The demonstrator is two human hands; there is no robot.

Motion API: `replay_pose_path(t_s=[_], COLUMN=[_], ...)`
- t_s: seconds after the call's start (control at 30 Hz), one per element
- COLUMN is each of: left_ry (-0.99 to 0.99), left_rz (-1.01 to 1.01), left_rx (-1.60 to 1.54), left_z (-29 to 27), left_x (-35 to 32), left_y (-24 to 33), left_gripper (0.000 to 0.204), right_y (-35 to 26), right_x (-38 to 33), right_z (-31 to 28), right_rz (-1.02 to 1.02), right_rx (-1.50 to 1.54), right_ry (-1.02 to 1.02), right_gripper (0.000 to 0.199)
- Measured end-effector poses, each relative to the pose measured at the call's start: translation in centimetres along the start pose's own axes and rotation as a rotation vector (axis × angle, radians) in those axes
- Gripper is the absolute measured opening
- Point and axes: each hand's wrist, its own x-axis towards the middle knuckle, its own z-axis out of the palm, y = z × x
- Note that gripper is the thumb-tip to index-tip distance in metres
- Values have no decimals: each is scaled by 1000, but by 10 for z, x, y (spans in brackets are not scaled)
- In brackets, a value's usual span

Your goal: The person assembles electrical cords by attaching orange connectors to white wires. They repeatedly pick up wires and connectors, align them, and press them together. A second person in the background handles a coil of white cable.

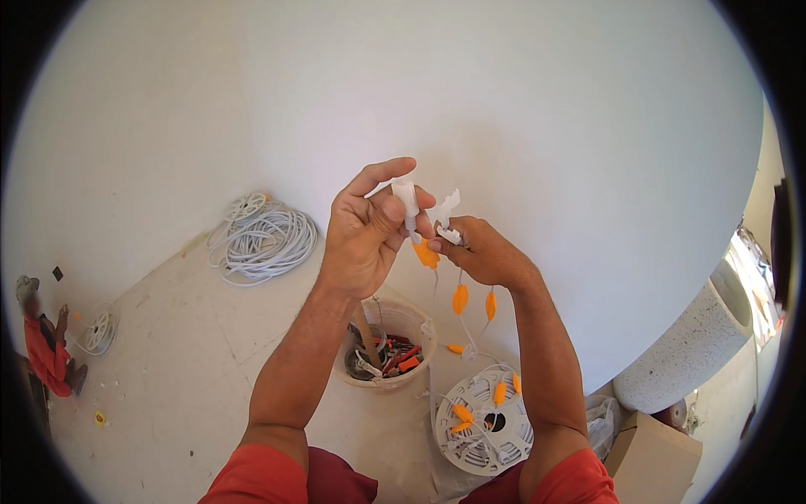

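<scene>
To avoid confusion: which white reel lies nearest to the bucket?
The reel below and right of the bucket, with orange pieces across its face; the other two reels lie farther left.

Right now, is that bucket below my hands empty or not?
Not empty: the bucket holds red and orange items and a wooden stick.

Bright, soft light; dark fisheye edges

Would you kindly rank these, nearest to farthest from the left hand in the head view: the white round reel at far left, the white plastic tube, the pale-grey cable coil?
1. White plastic tube: held in the left hand.
2. Pale-grey cable coil: leftward, by the wall.
3. White round reel: far left.
</scene>
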Motion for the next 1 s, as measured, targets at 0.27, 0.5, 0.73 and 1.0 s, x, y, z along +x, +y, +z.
replay_pose_path(t_s=[0.27, 0.5, 0.73, 1.0], left_ry=[41, 93, 97, 118], left_rz=[5, 41, 84, 120], left_rx=[64, 111, 64, 119], left_z=[3, 1, -1, -2], left_x=[-2, -3, -2, 0], left_y=[-3, -7, -9, -4], left_gripper=[66, 59, 51, 44], right_y=[1, 5, 3, -7], right_x=[2, 10, 12, 8], right_z=[4, 23, 33, 28], right_rz=[-28, -116, -129, -116], right_rx=[-6, -15, 0, -37], right_ry=[-31, -72, -140, -168], right_gripper=[34, 44, 46, 46])
